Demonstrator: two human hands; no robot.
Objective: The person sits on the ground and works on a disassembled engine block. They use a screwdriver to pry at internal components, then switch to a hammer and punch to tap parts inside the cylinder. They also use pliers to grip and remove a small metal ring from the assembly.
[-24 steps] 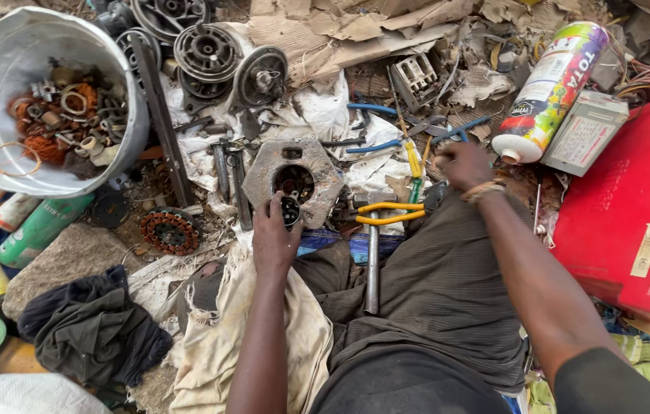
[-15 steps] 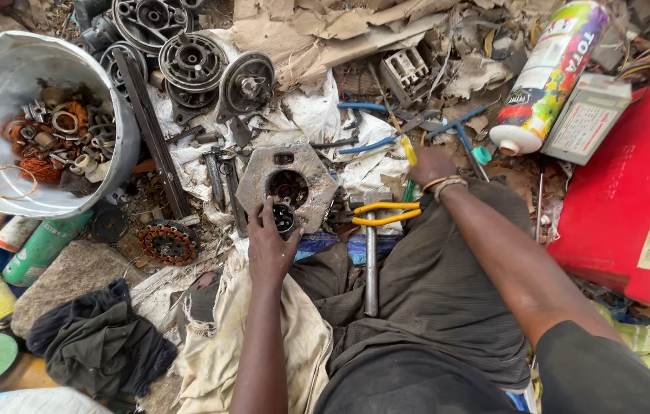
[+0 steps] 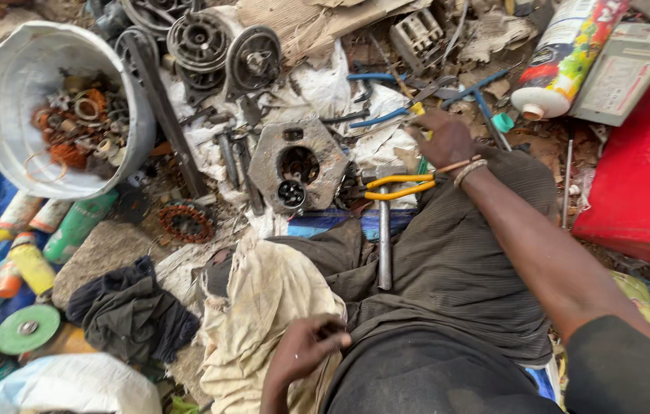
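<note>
Head view of a person seated on littered ground. The right hand reaches far and right of centre, its fingers curled down among hand tools: it lies on a yellow-tipped tool beside blue-handled pliers, but whether the fingers are clamped on anything cannot be told. Just near of that hand lie yellow-handled pliers, and a hammer rests with its handle running down onto the dark trouser leg. The left hand is drawn back near the body, over a pale cloth on the lap; its fingers are bent together, and what they pinch, if anything, is too small to tell. A grey metal housing with a round central bore lies on the ground at centre, well apart from the left hand and left of the right. Far left stands a white bucket of rusty rings and small parts. Pulleys lie at the far edge. Spray cans and a green disc occupy the near left, next to a dark rag. A red case fills the right side, with a large can beyond it.
</note>
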